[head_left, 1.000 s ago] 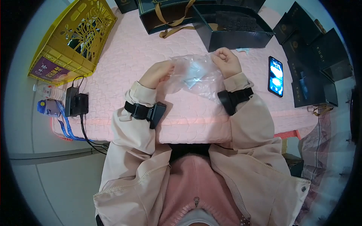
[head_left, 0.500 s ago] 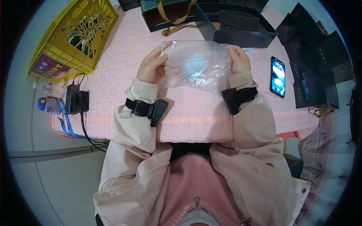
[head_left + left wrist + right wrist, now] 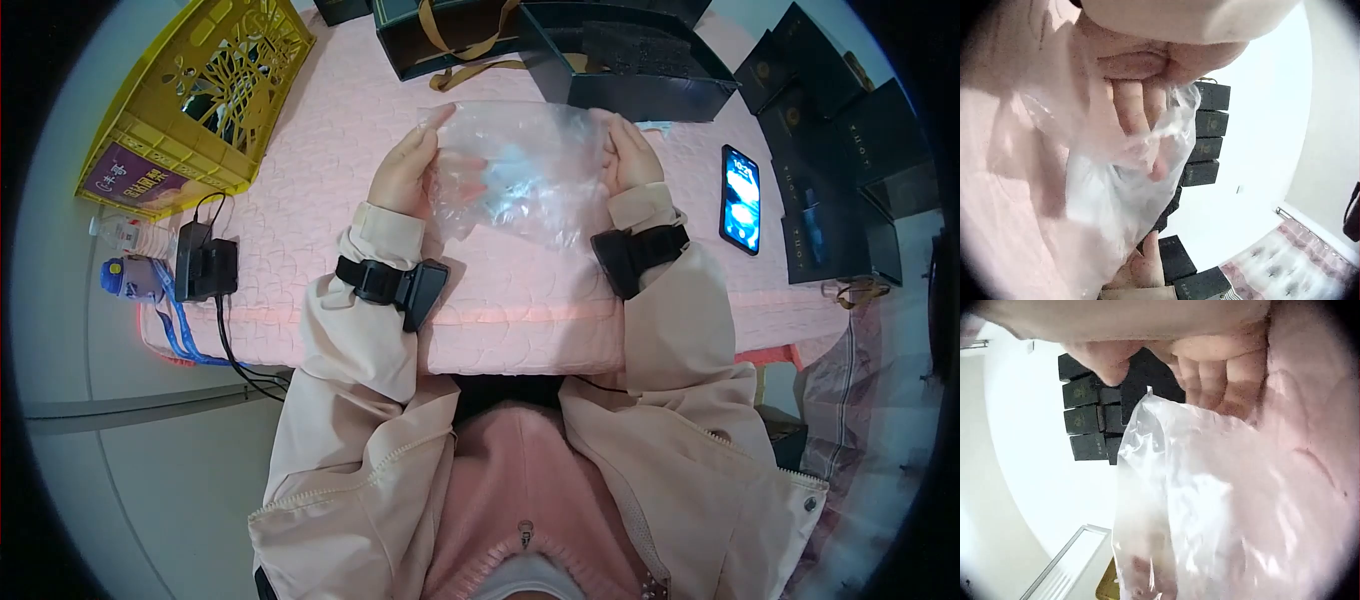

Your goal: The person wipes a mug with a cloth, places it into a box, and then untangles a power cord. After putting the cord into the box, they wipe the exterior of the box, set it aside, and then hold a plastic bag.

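A clear, crinkled plastic bag is spread between both hands above the pink quilted cover, with a pale bluish patch showing through its middle. My left hand holds the bag's left side; its fingers show through the film and its thumb points up at the upper left corner. At the opposite side, my right hand holds the edge, its fingers bent behind the plastic. In the right wrist view the right thumb stands apart from the bag's corner.
Beyond the bag stands an open dark box, beside another with a brown ribbon. A lit phone lies to the right, near dark gift bags. Leftward are a yellow crate, a black adapter with cables and bottles.
The hands have moved apart, stretching the bunched bag out wide. Left fingers have shifted from pinching its edge to lying behind the film. The bag has risen slightly away from the body.
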The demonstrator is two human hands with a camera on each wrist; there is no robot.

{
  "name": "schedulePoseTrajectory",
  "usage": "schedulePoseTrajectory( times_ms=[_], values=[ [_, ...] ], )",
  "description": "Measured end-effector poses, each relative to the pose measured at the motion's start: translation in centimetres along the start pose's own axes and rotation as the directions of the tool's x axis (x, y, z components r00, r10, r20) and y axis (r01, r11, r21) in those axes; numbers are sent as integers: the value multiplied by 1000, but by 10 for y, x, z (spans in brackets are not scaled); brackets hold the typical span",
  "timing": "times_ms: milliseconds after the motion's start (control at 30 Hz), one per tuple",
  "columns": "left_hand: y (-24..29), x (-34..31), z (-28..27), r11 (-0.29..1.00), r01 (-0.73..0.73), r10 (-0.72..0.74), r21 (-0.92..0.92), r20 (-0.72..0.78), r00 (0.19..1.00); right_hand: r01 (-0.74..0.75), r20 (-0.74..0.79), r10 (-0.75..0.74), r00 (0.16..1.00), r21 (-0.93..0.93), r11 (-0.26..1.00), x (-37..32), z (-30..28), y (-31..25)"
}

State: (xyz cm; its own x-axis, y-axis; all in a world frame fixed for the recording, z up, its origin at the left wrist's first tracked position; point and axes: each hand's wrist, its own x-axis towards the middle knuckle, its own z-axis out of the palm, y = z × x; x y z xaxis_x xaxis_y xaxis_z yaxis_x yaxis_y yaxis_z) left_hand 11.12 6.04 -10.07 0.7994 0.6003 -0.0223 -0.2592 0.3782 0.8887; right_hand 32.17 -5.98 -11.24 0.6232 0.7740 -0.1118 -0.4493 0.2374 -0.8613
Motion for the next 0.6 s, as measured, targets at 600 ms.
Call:
schedulePoseTrajectory(
  times_ms=[600],
  values=[
    [-12, 1, 5, 912, -175, 171, 370, 43, 984, -1, -23, -2, 1000, -140, 990, 21, -24, 24]
  ],
)
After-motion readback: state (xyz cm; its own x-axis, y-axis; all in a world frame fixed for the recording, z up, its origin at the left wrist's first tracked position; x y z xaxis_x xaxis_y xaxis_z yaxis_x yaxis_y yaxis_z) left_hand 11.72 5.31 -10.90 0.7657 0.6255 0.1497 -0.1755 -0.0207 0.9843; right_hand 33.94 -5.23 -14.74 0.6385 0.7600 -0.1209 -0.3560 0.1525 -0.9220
